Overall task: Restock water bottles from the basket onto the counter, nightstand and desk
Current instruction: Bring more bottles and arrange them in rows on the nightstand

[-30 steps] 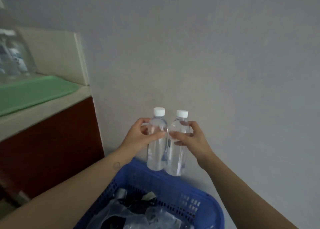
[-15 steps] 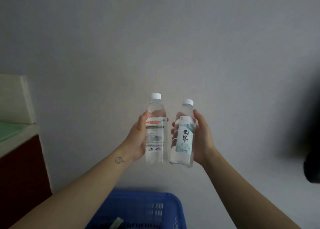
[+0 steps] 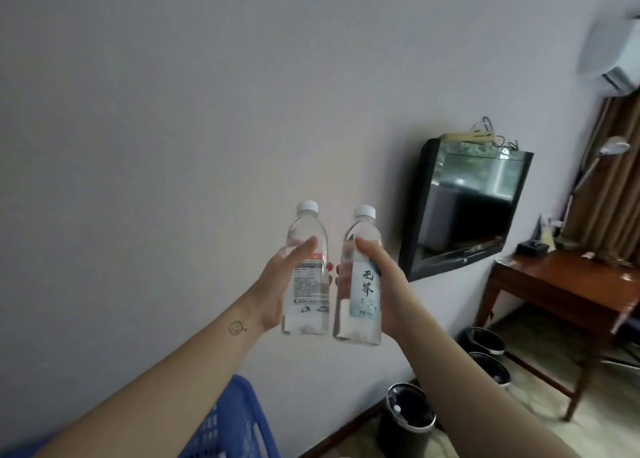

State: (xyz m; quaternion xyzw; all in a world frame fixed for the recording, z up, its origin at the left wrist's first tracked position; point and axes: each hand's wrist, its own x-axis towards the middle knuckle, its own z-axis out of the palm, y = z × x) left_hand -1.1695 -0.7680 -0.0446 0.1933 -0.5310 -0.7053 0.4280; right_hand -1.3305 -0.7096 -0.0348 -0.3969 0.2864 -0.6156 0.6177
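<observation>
Holding 2 clear water bottles in mid-air before a pale wall, the person has 1 in each grip. The left grip (image 3: 273, 294) curls round the left bottle (image 3: 308, 284), thumb laid across its front. The right grip (image 3: 388, 291) curls round the right bottle (image 3: 365, 291), whose label bears dark characters. Both stand nearly upright, white caps up, just beside each other. Below the left grip a blue basket (image 3: 228, 423) shows its rim. Right of the right grip hangs a dark television (image 3: 467, 208); further right stands a wooden bench (image 3: 561, 284). Below the right grip, 3 dark bins (image 3: 410, 409) sit on the floor.
</observation>
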